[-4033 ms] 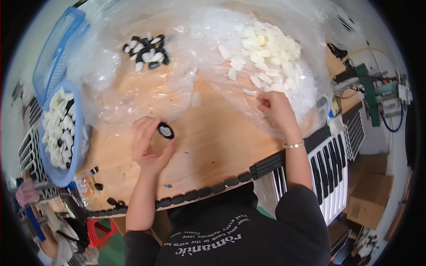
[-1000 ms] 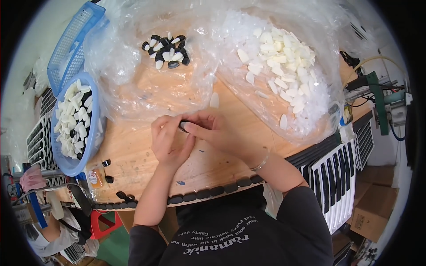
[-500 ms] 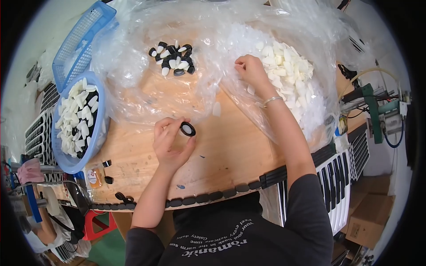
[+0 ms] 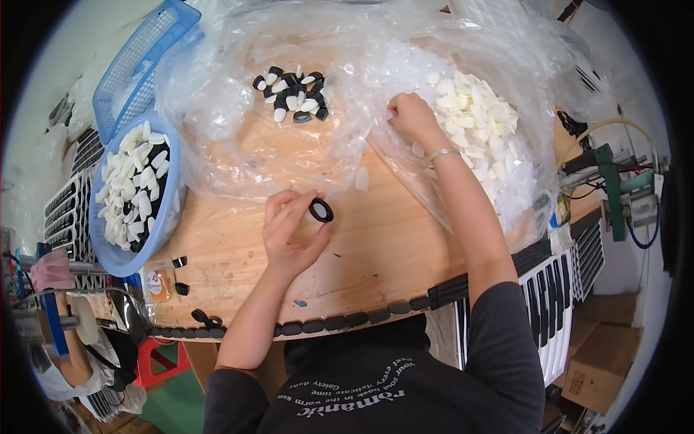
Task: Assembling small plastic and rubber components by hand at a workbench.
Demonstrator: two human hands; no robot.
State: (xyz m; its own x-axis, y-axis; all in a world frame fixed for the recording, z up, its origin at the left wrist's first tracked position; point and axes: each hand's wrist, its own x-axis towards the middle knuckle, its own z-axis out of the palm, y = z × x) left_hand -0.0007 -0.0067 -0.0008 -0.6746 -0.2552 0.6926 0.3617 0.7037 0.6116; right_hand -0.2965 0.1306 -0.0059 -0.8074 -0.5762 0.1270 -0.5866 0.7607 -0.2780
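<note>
Wooden table [image 4: 376, 253]: curved near edge lined with a row of black oval pieces [image 4: 347, 320]; bare wood between the left hand and this edge gives the only open room.

Left hand [image 4: 289, 235]: raised over the bare wood, fingers [image 4: 285, 205] closed narrowly on a black ring [image 4: 321, 210], pinched between thumb and fingertips, its hole facing the camera.

Right hand [image 4: 412, 116]: arm stretched far forward, hand resting on the pile of white pieces [image 4: 477, 123] lying on clear plastic sheeting [image 4: 347, 145]. Fingers curled into the pile; whether they hold a piece cannot be told.

Small heap of black-and-white assembled pieces [image 4: 293, 94]: on the sheeting at the far side, well apart from both hands.

Single white piece [image 4: 362, 179]: on the sheeting, between the two hands.

Blue basket [image 4: 134, 195]: at the left table edge, filled with white pieces; a second blue basket [image 4: 137, 65] tilted behind it.

Change: a second ago both hands met at the ring near the table centre; half a second ago the right hand had already reached the white pile, and it has since shifted slightly nearer its left margin. The left hand has kept the ring in much the same place.

Hard to make out: the sheeting's folds blur the pile's limits; racks of black-and-white parts [image 4: 557, 289] at right are cut off by the person's arm and the picture's rim.
</note>
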